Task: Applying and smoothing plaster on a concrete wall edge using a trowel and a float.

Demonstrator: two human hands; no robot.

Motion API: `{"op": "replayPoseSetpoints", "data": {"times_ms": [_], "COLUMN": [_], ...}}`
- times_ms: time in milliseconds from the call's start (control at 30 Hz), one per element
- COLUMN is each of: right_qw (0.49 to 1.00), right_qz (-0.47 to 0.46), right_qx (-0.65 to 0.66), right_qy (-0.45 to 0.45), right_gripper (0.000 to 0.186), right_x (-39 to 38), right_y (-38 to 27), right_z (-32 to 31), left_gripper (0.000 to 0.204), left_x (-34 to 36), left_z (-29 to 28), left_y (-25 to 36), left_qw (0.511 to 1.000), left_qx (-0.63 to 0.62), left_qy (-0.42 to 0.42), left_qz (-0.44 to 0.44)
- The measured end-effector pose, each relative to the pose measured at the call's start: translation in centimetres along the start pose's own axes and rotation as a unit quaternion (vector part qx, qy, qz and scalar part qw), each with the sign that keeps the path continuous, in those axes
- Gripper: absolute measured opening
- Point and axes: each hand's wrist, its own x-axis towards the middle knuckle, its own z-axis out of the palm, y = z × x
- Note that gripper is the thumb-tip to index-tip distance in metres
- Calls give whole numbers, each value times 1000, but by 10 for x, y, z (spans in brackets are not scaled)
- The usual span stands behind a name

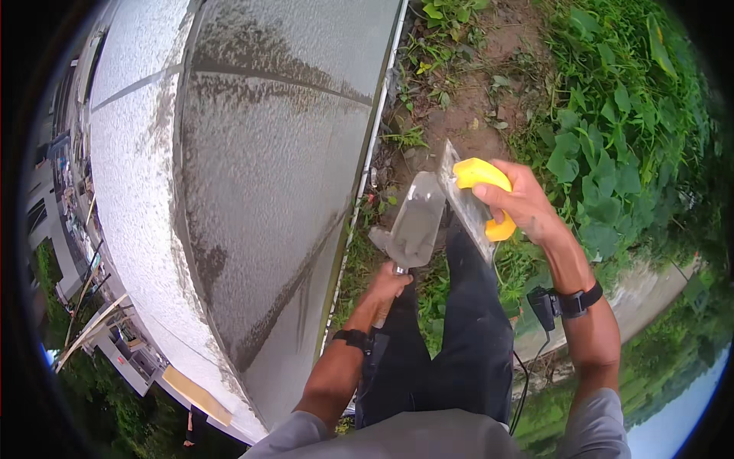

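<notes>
My left hand [388, 287] grips the handle of a metal trowel [422, 199], whose blade carries wet grey mortar [417, 237]. My right hand [516, 195] holds a yellow handle [480, 172] on a flat steel plastering float [459, 203], tilted steeply beside the trowel blade, near its tip. Both tools are over my legs and the muddy ground, just right of a plastered wall [260, 191] with damp grey patches and a pale straight edge strip [376, 130].
A dirt strip [497, 61] runs beside the wall, with leafy plants [604, 153] on the right and a pale strip of ground [642, 298] behind. At the far left are building materials, boards [191, 390] and a small, distant person [191, 428].
</notes>
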Motion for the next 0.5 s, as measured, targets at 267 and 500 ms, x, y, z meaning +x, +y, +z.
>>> {"op": "replayPoseSetpoints", "data": {"times_ms": [267, 500], "right_qw": [911, 861], "right_qz": [-40, -42], "right_qx": [-405, -505], "right_qy": [65, 32], "right_gripper": [36, 36], "right_x": [-63, -37], "right_y": [63, 65], "right_z": [45, 66], "left_gripper": [12, 7], "left_x": [-25, -34], "left_z": [-10, -9], "left_y": [31, 32], "left_qw": [999, 997], "left_qx": [11, 26], "left_qy": [-3, -8], "left_qz": [50, 68]}}
